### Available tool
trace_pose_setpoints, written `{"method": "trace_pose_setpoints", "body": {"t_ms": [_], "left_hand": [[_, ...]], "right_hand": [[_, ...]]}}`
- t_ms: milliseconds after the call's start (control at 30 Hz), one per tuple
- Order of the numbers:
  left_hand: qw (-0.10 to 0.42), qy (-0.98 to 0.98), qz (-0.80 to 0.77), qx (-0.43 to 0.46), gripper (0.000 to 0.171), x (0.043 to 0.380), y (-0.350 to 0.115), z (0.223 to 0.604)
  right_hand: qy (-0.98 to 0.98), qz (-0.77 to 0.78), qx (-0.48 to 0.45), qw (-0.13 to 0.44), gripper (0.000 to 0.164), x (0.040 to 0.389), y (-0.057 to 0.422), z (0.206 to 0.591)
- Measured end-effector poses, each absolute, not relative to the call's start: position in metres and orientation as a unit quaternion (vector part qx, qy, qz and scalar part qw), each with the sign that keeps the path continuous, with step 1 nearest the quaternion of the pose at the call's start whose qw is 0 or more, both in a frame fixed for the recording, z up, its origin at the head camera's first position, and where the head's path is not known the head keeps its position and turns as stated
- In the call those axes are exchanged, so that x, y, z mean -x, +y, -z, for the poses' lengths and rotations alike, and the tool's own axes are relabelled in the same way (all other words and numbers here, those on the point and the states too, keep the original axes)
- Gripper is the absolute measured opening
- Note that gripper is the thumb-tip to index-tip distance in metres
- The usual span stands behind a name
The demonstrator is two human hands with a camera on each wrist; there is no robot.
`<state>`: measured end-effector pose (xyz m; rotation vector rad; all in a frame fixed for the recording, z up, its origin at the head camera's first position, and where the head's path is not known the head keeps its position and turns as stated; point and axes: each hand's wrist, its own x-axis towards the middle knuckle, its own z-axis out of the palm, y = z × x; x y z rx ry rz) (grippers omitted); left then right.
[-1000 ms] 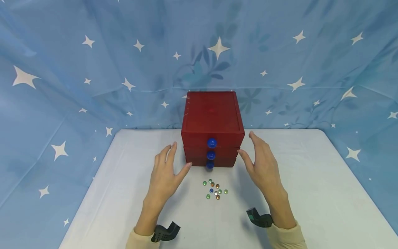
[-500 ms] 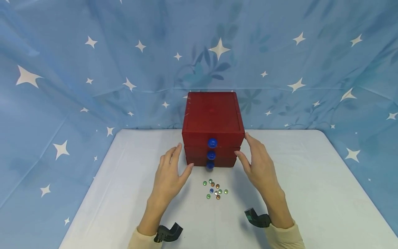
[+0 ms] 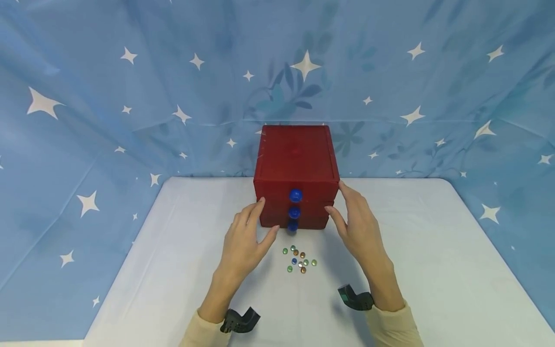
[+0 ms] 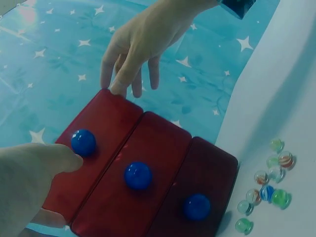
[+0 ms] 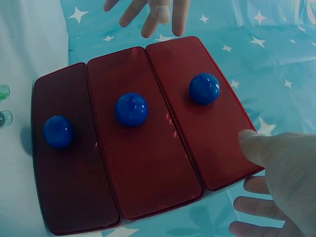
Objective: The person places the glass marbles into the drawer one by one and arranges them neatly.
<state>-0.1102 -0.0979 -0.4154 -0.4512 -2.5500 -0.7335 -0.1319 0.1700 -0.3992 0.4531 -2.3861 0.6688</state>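
Observation:
A small red chest of three drawers [image 3: 296, 154] stands on the white table, all its drawers closed, with a round blue knob [image 3: 296, 195] on each. My left hand [image 3: 243, 241] is at the chest's left front edge, fingers extended and thumb apart. On the other side, my right hand [image 3: 361, 226] has its fingertips by the upper right corner. In the left wrist view, the left thumb [image 4: 66, 160] overlaps the top drawer's front. The right thumb [image 5: 252, 143] does likewise in the right wrist view. Neither hand grips a knob.
Several glass marbles, among them a blue marble [image 3: 294, 260], lie on the white table [image 3: 433, 260] in front of the chest. A blue curtain with white stars [image 3: 195, 96] hangs behind the table and along its sides.
Both hands have moved inward toward the chest; the left has come right and slightly forward, the right has come left to the corner. The chest and marbles keep their places.

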Motion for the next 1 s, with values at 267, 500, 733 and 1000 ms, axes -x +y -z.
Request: {"method": "trace_pose_setpoints", "body": {"t_ms": [267, 500, 733, 1000], "left_hand": [[0.229, -0.918, 0.276, 0.172, 0.068, 0.110, -0.091, 0.413], [0.235, -0.910, 0.288, 0.183, 0.065, 0.112, -0.081, 0.416], [0.253, -0.893, 0.313, 0.203, 0.062, 0.120, -0.070, 0.413], [0.279, -0.868, 0.343, 0.225, 0.056, 0.128, -0.059, 0.411]], "right_hand": [[-0.898, -0.250, -0.178, 0.314, 0.069, 0.135, 0.167, 0.396], [-0.870, -0.281, -0.176, 0.364, 0.050, 0.136, 0.169, 0.397], [-0.841, -0.337, -0.158, 0.394, 0.031, 0.145, 0.169, 0.392], [-0.827, -0.356, -0.148, 0.411, 0.018, 0.151, 0.168, 0.386]]}}
